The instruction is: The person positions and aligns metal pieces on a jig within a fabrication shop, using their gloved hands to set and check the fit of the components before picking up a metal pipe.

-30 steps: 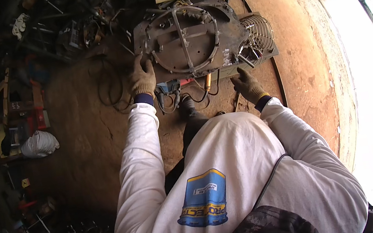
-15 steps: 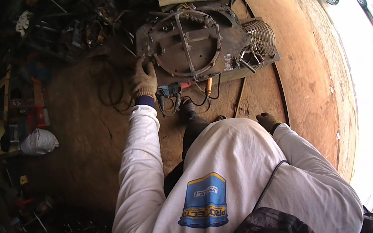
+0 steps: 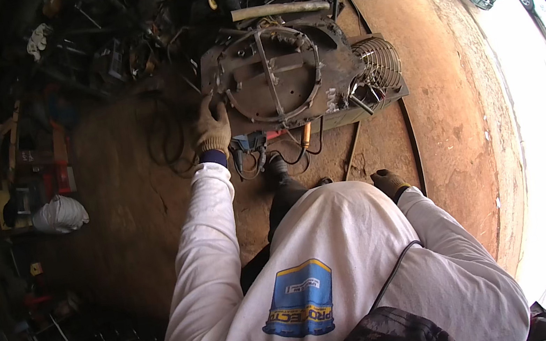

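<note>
In a tan knit glove, my left hand point(image 3: 211, 127) is at the left corner of a brown metal plate assembly point(image 3: 296, 86). Its fingers are closed at that edge with the thumb on the near side; the fingertips are partly hidden in shadow. A round metal ring with a crossbar point(image 3: 271, 75) lies over the plate, and a wire cage coil point(image 3: 380, 62) sits at its right end. My right hand point(image 3: 389, 183), in a dark glove, is beside my right knee, well short of the plate. Its fingers are curled, and whatever they might hold is hidden.
A blue power tool point(image 3: 248, 144) and an orange-handled tool point(image 3: 307, 136) with a cable are just below the plate. Dark hoses point(image 3: 166, 137) lie on the floor to the left. Metal parts are piled behind. A white sack point(image 3: 59, 215) stands at far left.
The view has shifted slightly, so the plate sits a little lower in the picture. Both hands keep nearly the same places, the left one still at the plate's corner.
</note>
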Tool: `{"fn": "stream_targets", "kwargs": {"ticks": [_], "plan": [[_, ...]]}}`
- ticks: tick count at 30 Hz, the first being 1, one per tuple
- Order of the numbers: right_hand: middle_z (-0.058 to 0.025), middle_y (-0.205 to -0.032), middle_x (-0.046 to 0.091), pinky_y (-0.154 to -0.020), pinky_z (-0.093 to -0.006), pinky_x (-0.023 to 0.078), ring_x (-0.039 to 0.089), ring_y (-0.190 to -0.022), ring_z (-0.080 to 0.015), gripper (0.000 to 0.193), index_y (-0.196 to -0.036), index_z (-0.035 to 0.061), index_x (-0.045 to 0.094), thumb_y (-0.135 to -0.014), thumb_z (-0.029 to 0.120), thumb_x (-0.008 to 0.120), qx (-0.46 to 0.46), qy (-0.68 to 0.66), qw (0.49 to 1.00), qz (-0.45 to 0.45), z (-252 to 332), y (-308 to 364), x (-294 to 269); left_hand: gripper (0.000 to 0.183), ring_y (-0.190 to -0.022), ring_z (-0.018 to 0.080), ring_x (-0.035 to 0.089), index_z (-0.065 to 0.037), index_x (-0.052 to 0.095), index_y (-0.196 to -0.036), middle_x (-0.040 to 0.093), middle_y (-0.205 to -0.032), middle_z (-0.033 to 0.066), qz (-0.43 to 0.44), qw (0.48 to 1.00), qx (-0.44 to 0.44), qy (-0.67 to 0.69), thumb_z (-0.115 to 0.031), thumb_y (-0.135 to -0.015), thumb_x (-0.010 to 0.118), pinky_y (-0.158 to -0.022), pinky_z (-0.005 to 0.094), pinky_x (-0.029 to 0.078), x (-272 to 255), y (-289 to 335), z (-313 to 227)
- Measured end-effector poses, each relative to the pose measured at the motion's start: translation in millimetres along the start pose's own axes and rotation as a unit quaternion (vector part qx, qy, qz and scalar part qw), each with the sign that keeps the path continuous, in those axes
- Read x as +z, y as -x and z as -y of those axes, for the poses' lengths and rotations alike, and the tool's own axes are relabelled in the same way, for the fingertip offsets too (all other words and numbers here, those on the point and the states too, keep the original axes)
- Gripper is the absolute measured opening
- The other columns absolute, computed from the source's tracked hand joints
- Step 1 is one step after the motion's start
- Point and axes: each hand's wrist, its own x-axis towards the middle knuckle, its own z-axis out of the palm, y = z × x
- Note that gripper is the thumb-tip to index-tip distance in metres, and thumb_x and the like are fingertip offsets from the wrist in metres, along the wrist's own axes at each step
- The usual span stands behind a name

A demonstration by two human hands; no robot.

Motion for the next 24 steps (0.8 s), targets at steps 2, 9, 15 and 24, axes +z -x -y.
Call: {"fn": "stream_targets", "kwargs": {"ticks": [2, 9, 15, 24], "plan": [[-0.0124, -0.08, 0.069, -0.06, -0.0358, 0.052, 0.067, -0.066, -0.0218, 0.055, -0.116, 0.0005, 0.063, -0.095, 0.05, 0.054, -0.038, 0.053, 0.998, 0.012, -4.9, -2.5, -2.7, 0.045, -0.107, 0.0388, 0.065, -0.027, 0.054, -0.134, 0.067, -0.119, 0.0174, 0.023, 0.999, -0.026, -0.035, -0.048, -0.093, 0.056, -0.088, 0.0479, 0.053, -0.7, -0.3, -1.8], [-0.0106, -0.075, 0.067, -0.059, -0.0368, 0.053, 0.066, -0.062, -0.0217, 0.046, -0.109, 0.0019, 0.065, -0.096, 0.044, 0.053, 0.007, 0.005, 1.0, 0.014, -11.8, 3.0, -4.4, 0.046, -0.101, 0.0393, 0.067, -0.032, 0.052, -0.135, 0.068, -0.115, 0.0166, 0.033, 0.995, -0.051, -0.074, -0.053, -0.093, 0.054, -0.083, 0.0495, 0.055, -1.3, 0.0, -1.7], [-0.0119, -0.077, 0.068, -0.061, -0.0386, 0.053, 0.067, -0.065, -0.0225, 0.043, -0.106, 0.0012, 0.066, -0.095, 0.041, 0.054, 0.001, 0.005, 1.0, -0.009, -7.8, 8.9, -6.1, 0.047, -0.101, 0.0398, 0.067, -0.033, 0.051, -0.135, 0.068, -0.115, 0.0173, 0.046, 0.993, -0.059, -0.093, -0.053, -0.093, 0.053, -0.083, 0.0495, 0.055, -6.0, 0.7, -8.2], [-0.0131, -0.078, 0.069, -0.063, -0.0399, 0.053, 0.068, -0.068, -0.023, 0.042, -0.102, 0.0004, 0.066, -0.093, 0.04, 0.055, -0.002, 0.002, 1.0, -0.014, -9.0, 3.1, -5.8, 0.046, -0.117, 0.0398, 0.06, -0.008, 0.057, -0.13, 0.062, -0.127, 0.0213, 0.063, 0.995, -0.067, -0.026, -0.036, -0.094, 0.061, -0.099, 0.0433, 0.048, -20.8, 3.5, -32.1]]}}
